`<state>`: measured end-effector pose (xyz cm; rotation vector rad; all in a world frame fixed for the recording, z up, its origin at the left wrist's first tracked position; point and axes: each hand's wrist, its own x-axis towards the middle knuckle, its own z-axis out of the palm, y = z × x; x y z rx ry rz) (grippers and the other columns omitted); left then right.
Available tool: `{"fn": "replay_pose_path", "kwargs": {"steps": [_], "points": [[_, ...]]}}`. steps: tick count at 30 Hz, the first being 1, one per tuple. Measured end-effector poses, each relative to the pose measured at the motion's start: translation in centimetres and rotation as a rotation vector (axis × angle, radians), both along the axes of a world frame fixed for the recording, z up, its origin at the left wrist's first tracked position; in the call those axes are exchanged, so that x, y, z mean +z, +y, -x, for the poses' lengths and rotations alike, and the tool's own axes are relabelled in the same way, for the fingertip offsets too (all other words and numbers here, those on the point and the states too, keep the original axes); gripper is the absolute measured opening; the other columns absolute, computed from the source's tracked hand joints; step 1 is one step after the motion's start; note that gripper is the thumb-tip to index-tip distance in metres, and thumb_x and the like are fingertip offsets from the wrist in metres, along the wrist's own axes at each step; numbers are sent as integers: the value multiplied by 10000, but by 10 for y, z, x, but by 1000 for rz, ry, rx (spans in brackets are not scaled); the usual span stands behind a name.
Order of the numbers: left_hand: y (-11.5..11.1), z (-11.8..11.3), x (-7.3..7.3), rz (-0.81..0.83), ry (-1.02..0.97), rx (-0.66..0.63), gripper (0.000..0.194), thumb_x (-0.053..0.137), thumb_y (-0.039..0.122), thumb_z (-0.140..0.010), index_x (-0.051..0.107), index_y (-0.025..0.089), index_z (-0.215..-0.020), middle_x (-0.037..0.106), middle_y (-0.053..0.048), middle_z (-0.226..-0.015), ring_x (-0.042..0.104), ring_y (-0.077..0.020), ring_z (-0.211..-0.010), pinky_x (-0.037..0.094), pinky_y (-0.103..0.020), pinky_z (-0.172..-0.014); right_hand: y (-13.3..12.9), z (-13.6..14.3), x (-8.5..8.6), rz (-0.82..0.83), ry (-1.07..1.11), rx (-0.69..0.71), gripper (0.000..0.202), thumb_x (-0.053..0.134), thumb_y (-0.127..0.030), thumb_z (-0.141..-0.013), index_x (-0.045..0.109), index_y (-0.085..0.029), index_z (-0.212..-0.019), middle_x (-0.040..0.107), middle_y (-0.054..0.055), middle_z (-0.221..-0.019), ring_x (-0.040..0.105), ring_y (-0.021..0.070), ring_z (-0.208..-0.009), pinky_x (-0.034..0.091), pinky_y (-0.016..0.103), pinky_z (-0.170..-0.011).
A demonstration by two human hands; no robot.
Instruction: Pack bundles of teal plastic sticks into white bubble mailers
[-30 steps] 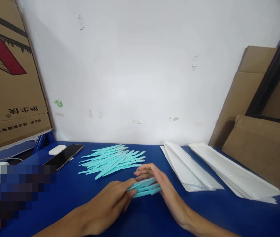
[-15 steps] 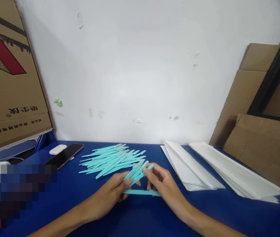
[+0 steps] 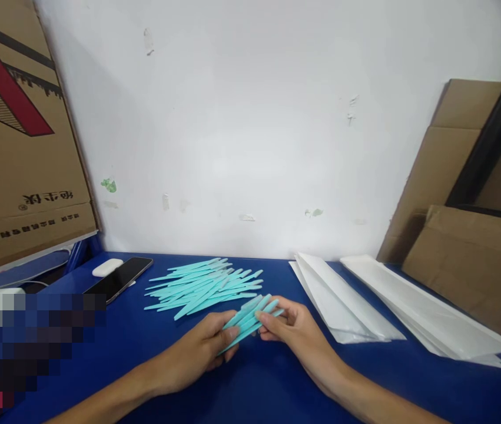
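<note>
Gripping, with the left hand (image 3: 215,341) closed narrow and its thumb on top, the lower-left ends of a fanned turquoise bundle (image 3: 250,320), just below the middle of the frame. Pinching the same bundle's upper-right ends between thumb and curled fingers of the right hand (image 3: 292,321). Holding it over the blue tabletop (image 3: 254,394), tilted up toward the right. Can see just beyond, left of centre, a loose pile (image 3: 206,287) of similar sticks, paler at the right-hand ends. To the right, can make out two sets of flat white sleeves, one nearer the centre (image 3: 342,303), one nearer the right edge (image 3: 427,315); cannot tell what lies inside either. Farther out, can see a dark-screened phone (image 3: 120,280) touching or just beside a white case (image 3: 108,267) at lower left, a printed cardboard box (image 3: 29,171) at upper left, and brown cardboard (image 3: 466,271) at right.
</note>
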<state>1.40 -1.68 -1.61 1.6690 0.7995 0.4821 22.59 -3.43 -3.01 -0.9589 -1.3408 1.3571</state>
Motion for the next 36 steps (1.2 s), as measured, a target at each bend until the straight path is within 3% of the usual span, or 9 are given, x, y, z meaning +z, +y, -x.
{"fn": "replay_pose_path", "kwargs": {"steps": [8, 12, 14, 16, 18, 20, 22, 26, 36], "points": [[-2, 0, 6, 23, 39, -5, 410, 392, 536, -986, 541, 164, -897, 559, 17, -767, 423, -73, -537, 329, -208, -514, 2, 0, -2, -7, -35, -48, 376, 743, -519, -807, 729, -163, -925, 696, 30, -818, 665, 154, -795, 557, 243, -750], [-6, -1, 9, -24, 69, 35, 491, 330, 611, -975, 556, 176, -947, 609, -9, -831, 519, -104, -566, 368, -217, -496, 3, 0, -3, -5, -38, -58, 375, 744, -518, -806, 740, -161, -922, 694, 36, -839, 652, 156, -808, 553, 246, -758], [-4, 2, 9, -147, 106, 93, 502, 284, 611, -984, 560, 192, -1004, 628, -27, -891, 582, -143, -663, 435, -242, -558, 3, -1, -4, 2, -38, -66, 382, 747, -518, -803, 746, -162, -939, 693, 40, -852, 650, 158, -811, 553, 254, -769], [2, 9, 11, -395, 208, 197, 466, 240, 551, -1010, 554, 208, -1041, 643, -37, -919, 603, -172, -755, 471, -281, -671, 3, -2, -5, 8, -39, -80, 389, 755, -518, -795, 751, -162, -954, 687, 39, -846, 650, 161, -809, 553, 264, -778], [10, 17, 13, -679, 390, 333, 410, 206, 452, -1029, 541, 216, -1027, 657, -52, -938, 612, -203, -809, 461, -322, -744, 4, -2, -6, 16, -43, -85, 399, 762, -524, -785, 755, -160, -948, 677, 35, -823, 650, 164, -801, 552, 272, -783], [18, 25, 16, -812, 607, 436, 355, 196, 342, -1026, 527, 216, -1010, 679, -81, -1003, 641, -241, -860, 445, -344, -738, 5, -3, -7, 20, -54, -82, 411, 764, -535, -775, 756, -154, -929, 666, 32, -805, 649, 165, -791, 552, 273, -776], [23, 29, 17, -824, 813, 479, 323, 219, 290, -1015, 531, 206, -1018, 703, -102, -997, 669, -278, -862, 434, -350, -691, 5, -3, -6, 25, -63, -78, 422, 766, -545, -767, 755, -151, -918, 658, 28, -785, 647, 163, -778, 551, 268, -762], [28, 31, 11, -840, 1064, 498, 299, 353, 368, -1001, 550, 178, -1122, 727, -118, -912, 691, -338, -854, 440, -364, -660, 5, -2, -4, 37, -71, -72, 410, 763, -542, -772, 751, -155, -908, 659, 27, -779, 647, 160, -783, 546, 256, -751], [32, 31, 5, -834, 1185, 413, 259, 348, 272, -999, 575, 149, -1026, 718, -133, -859, 698, -344, -792, 431, -368, -622, 5, -2, -6, 25, -80, -55, 383, 755, -525, -788, 746, -156, -893, 668, 31, -785, 652, 156, -769, 541, 250, -730]]}}
